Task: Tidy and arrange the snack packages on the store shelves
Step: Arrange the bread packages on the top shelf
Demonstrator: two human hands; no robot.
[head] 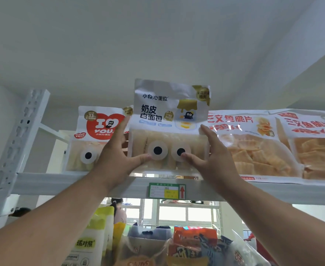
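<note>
Top shelf, catalogued left to right, places given relative to the bread bag at its middle. White slotted upright post: far left of the bread bag, at the shelf's end. Red-heart bread bag: just left of the bread bag, standing upright, partly behind the left hand. Left hand: on the bread bag's left edge, fingers reaching up along the side, thumb pressed flat on the front near one printed eye. Bread bag: white, two printed eyes, upright on the shelf front, long axis vertical, its top above the neighbours; it sits squarely between the two hands, both about equally near. Right hand: on the bread bag's right edge, fingers up the side, thumb on the front by the other eye; a two-sided clasp, neither hand wide. Price tag: on the shelf lip directly below the bread bag. Crisp bags: right of the bread bag, leaning, lower. Judgement: any coming push runs straight back, away from the palms.
</note>
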